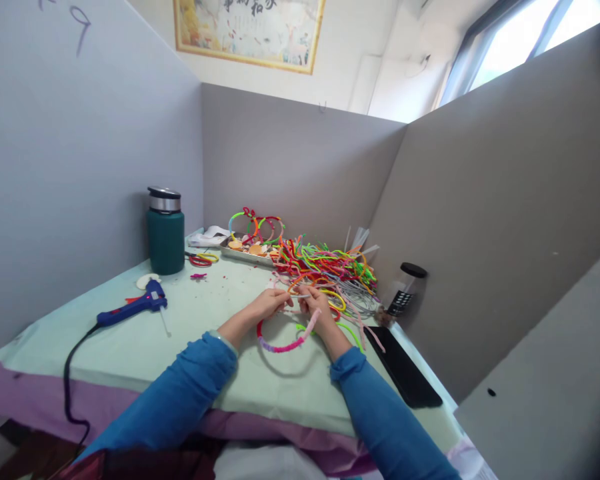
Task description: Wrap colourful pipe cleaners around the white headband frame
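A hoop (286, 349) wrapped in fuzzy pink, purple and pale pink pipe cleaner hangs between my hands over the table. My left hand (269, 303) is closed, pinching the hoop near its far left side. Opposite it, my right hand (316, 305) is closed around the far right part. A short pale section (299, 296) shows between my fingertips; its exact material is too small to tell. Just beyond my hands lies a heap of loose, many-coloured pipe cleaners (325, 261), some trailing beside my right wrist.
A blue glue gun (133, 305) with a black cord lies at left, near a green bottle (166, 240) and scissors (203, 259). Behind stands a metal tray (247, 255) with small pieces and decorated hoops. A black phone (405, 367) and clear jar (405, 293) are at right. Grey partitions (300, 153) enclose the table.
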Available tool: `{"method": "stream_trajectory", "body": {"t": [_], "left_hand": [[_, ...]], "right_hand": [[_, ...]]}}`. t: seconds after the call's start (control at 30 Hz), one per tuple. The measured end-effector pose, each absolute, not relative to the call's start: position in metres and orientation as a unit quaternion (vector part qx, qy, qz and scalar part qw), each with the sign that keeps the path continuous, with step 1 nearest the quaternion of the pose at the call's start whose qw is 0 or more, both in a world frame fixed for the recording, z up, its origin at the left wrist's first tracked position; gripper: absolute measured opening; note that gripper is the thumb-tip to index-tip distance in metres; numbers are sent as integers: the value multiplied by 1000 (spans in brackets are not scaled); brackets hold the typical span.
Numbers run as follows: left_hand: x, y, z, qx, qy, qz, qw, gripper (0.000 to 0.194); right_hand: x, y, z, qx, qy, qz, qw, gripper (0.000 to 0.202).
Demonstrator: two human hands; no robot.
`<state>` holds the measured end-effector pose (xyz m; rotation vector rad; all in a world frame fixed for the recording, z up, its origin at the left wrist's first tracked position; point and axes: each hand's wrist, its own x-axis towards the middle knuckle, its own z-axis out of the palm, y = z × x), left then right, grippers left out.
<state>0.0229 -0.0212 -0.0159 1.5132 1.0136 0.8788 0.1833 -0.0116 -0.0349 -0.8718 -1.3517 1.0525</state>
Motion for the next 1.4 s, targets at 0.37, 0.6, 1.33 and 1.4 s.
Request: {"method": "stream_trajectory", "body": {"t": [0.37, 0.6, 1.33, 1.4], "left_hand": [[24, -25, -18, 669, 363, 327, 561, 36], [27, -27, -14, 631, 339, 400, 573, 22], [27, -16, -18, 619, 374, 522, 452, 30], [26, -15, -18, 605, 388, 527, 454, 29]], "right_hand": [[184, -3, -45, -336, -535, 544, 551, 36], [183, -5, -42, -351, -559, 492, 568, 41], [180, -11, -41, -352, -575, 480, 561, 31], [180, -17, -35, -362, -614, 435, 551, 29]]}}
